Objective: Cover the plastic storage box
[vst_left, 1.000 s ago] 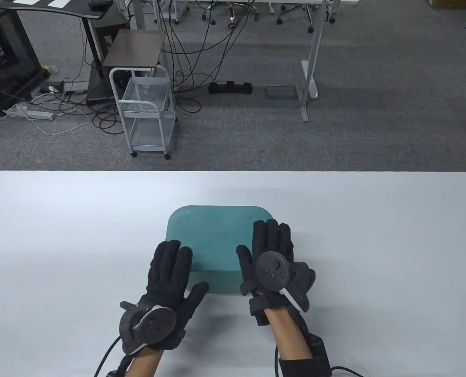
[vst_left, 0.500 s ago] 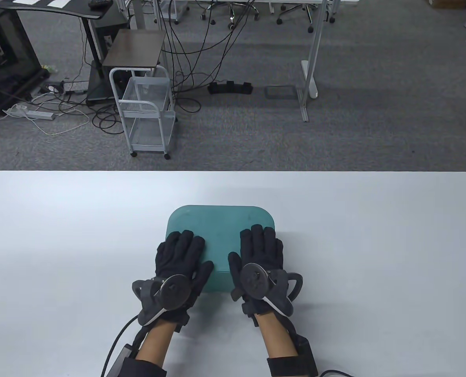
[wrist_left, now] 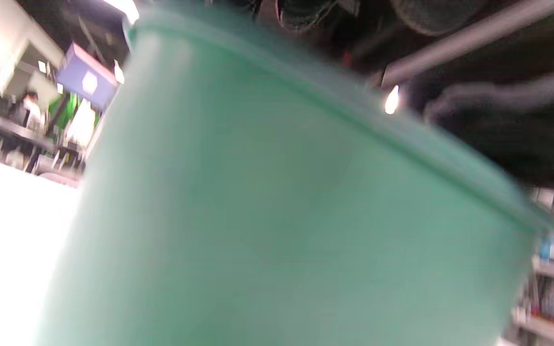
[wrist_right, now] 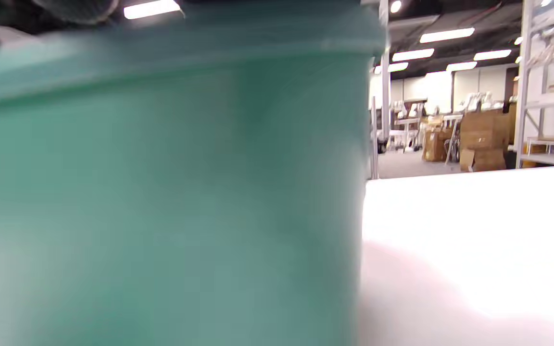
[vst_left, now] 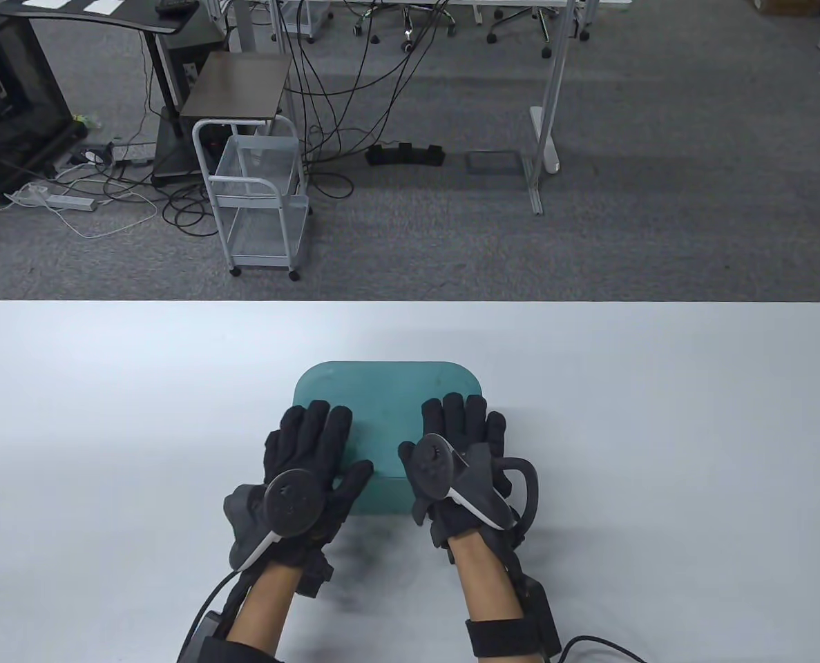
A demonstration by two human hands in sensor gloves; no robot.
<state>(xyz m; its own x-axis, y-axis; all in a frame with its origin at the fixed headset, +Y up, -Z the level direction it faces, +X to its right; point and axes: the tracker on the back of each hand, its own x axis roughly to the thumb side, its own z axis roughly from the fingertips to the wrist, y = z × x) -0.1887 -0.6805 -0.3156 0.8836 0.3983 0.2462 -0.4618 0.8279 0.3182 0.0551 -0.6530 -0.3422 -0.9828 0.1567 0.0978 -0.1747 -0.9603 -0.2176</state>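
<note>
A teal plastic storage box stands on the white table, with its teal lid lying flat on top. My left hand rests flat on the lid's near left part, fingers spread. My right hand rests flat on the lid's near right part. The box's near wall shows between my wrists. In the left wrist view the box wall fills the frame, with the lid rim above it and my fingers over the top edge. In the right wrist view the box wall fills the left side.
The white table extends wide on both sides of the box. Beyond its far edge is grey carpet with a white wire cart, cables and desk legs.
Both hands moved from the box's near edge onto the lid and now lie flat on it. The lid, tilted a second ago, now sits level on the box.
</note>
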